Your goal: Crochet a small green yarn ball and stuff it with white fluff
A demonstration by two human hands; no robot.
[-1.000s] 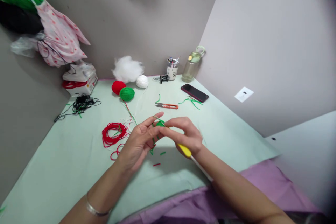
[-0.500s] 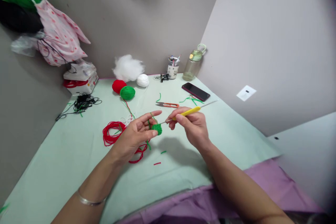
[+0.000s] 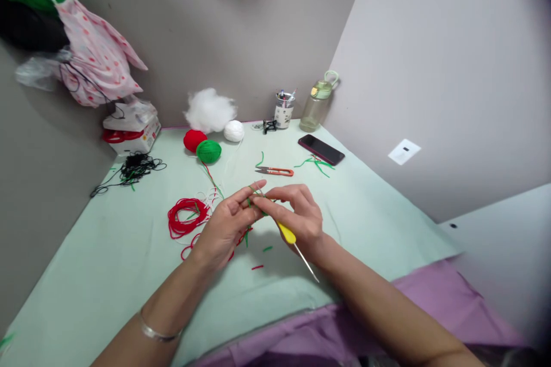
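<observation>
My right hand (image 3: 303, 215) is closed round a crochet hook (image 3: 287, 233) with a yellow handle. Its bare rear shaft slants down toward me, and its front tip meets green yarn by my left fingertips. My left hand (image 3: 226, 226) pinches a small green crocheted piece (image 3: 264, 213), now mostly hidden behind the fingers. Green working yarn (image 3: 249, 202) runs over the left fingers, and both hands nearly touch. Beneath the left hand lies loose red yarn, with a red coil (image 3: 188, 218) just beyond it.
Thread snips (image 3: 275, 171) lie beyond my hands, with a phone (image 3: 321, 149) behind to the right. Red (image 3: 195, 141), green (image 3: 209, 151) and white (image 3: 234, 131) yarn balls sit before white stuffing (image 3: 210, 110). A bottle (image 3: 316, 106) and pen cup (image 3: 283, 112) stand at the back.
My right hand has moved left and in against my left hand. The crochet hook has swung round, so its rear end now points down toward me. The green piece has become mostly covered.
</observation>
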